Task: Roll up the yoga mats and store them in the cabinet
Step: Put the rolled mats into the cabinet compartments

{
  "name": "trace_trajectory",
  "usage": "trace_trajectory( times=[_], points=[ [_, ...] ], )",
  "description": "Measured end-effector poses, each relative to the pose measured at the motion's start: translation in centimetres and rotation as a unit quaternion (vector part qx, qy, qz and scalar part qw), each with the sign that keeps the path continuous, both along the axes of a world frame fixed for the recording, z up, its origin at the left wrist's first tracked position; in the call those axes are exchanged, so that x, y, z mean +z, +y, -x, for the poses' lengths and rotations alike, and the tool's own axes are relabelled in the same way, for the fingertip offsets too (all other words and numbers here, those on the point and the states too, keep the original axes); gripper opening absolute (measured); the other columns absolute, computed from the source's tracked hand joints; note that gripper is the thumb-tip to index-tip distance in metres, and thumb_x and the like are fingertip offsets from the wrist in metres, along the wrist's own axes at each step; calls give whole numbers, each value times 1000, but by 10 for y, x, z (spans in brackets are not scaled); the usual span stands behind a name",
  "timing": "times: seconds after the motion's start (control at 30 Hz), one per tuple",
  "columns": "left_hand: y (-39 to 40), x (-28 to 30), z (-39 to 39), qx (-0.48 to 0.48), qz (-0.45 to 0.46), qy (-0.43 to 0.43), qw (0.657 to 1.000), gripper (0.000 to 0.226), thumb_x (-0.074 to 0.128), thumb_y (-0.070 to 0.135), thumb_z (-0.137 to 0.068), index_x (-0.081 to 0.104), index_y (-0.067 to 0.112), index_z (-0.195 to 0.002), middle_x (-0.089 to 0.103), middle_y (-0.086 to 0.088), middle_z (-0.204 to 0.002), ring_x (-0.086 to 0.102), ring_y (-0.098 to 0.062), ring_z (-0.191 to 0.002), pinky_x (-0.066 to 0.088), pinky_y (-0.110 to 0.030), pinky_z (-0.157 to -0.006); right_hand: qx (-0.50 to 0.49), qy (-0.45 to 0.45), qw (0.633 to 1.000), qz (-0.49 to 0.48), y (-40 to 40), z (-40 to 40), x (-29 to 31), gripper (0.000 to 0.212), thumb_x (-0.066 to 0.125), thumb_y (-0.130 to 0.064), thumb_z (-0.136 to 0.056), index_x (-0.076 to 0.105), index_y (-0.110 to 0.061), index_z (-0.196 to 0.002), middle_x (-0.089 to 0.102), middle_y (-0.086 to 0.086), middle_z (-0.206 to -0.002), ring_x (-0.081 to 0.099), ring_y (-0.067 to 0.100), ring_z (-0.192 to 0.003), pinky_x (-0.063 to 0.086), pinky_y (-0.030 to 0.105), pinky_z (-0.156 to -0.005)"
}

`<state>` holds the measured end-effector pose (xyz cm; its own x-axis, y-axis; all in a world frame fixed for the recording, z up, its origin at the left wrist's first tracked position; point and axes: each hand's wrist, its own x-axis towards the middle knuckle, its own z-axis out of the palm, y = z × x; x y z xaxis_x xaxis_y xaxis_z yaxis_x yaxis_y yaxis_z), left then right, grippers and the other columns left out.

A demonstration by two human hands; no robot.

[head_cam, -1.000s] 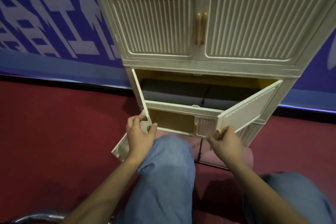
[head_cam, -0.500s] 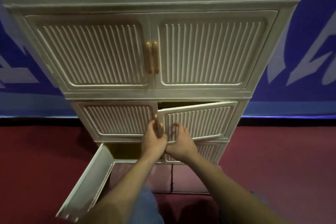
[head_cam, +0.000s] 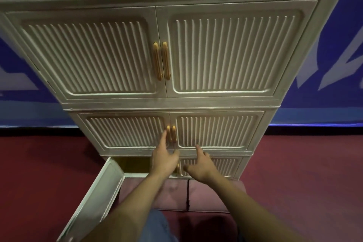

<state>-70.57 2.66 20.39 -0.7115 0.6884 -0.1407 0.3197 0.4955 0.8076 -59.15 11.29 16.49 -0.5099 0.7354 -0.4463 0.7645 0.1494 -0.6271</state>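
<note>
Red carpet floor, blue banner wall behind. Cream ribbed plastic cabinet (head_cam: 196,55) straight ahead; yoga mats not visible. Left hand (head_cam: 164,160) fingers straight, touching upright gold handles (head_cam: 171,133). Right hand (head_cam: 200,166) open, slightly nearer, holds nothing. Bottom-left door (head_cam: 94,200) stands open.

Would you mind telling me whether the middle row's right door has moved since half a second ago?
Yes. The right door has swung shut, now flush with the left door and cabinet frame.
</note>
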Motion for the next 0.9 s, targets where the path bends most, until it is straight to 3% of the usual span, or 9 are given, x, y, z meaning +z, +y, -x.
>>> trace_trajectory(
  times=[0.1, 0.2, 0.3, 0.37, 0.5, 0.6, 0.7, 0.8, 0.9],
  points=[
    [-9, -6, 7, -22, 122, 6, 992, 58, 64, 33, -96, 46, 25, -150, 59, -2, -142, 59, -26, -124, 44, -31, -94, 20, -58, 998, -13, -6, -36, -10, 81, 64, -45, -84, 31, -20, -155, 39, 10, -156, 43, 32, -140, 40, 47, -113],
    [-25, -8, 4, -205, 308, -23, 929, 20, 61, 32, -95, 69, 18, -107, 68, -5, -110, 66, -25, -104, 48, -30, -81, 83, -208, 975, -3, -12, -80, -16, 57, 55, -39, -93, 49, -11, -143, 52, 12, -147, 51, 31, -133, 42, 40, -111],
    [-41, -6, -18, -354, 443, -77, 820, 31, 55, 26, -99, 66, 9, -124, 67, -4, -112, 61, -19, -94, 49, -31, -80, 230, -360, 901, 74, -25, -105, -9, 43, 59, -42, -94, 64, -8, -120, 62, 12, -119, 60, 31, -105, 47, 39, -103],
    [-46, -1, -33, -384, 475, -22, 792, 38, 57, 28, -100, 65, 5, -129, 68, -6, -114, 63, -22, -96, 53, -38, -91, 264, -343, 898, 82, -35, -108, -4, 40, 61, -42, -95, 69, -4, -108, 62, 9, -95, 59, 29, -88, 48, 35, -90],
    [-47, 2, -60, -388, 412, 98, 819, 37, 61, 32, -98, 67, 7, -125, 66, -9, -130, 62, -30, -117, 49, -32, -95, 211, -247, 946, 12, -38, -120, 4, 51, 54, -41, -96, 62, -7, -133, 59, 14, -138, 55, 31, -126, 44, 34, -102],
    [-44, -9, -69, -400, 398, 76, 822, 34, 63, 29, -97, 67, 11, -125, 65, -8, -132, 61, -28, -118, 47, -30, -93, 210, -254, 944, 23, -30, -131, -1, 49, 55, -41, -94, 64, -8, -130, 60, 13, -138, 58, 30, -119, 45, 32, -97],
    [-39, -25, -58, -396, 455, 91, 792, 40, 59, 31, -97, 65, 7, -129, 64, -11, -132, 61, -31, -114, 48, -34, -94, 222, -277, 934, 43, -16, -133, -12, 50, 55, -41, -92, 65, -6, -126, 63, 14, -133, 60, 29, -105, 46, 31, -89],
    [-21, -46, -35, -381, 505, 115, 766, 47, 61, 34, -93, 64, 5, -130, 63, -12, -128, 59, -29, -103, 50, -37, -95, 214, -260, 941, 37, 3, -126, -26, 53, 54, -42, -94, 61, -5, -132, 58, 15, -140, 56, 33, -123, 45, 36, -100],
    [3, -68, -24, -364, 476, 133, 789, 45, 57, 35, -94, 65, 8, -128, 62, -13, -135, 60, -31, -116, 48, -34, -94, 219, -235, 946, 42, 15, -117, -27, 54, 53, -45, -96, 60, -8, -135, 56, 14, -143, 54, 34, -126, 44, 38, -102]
  ],
)
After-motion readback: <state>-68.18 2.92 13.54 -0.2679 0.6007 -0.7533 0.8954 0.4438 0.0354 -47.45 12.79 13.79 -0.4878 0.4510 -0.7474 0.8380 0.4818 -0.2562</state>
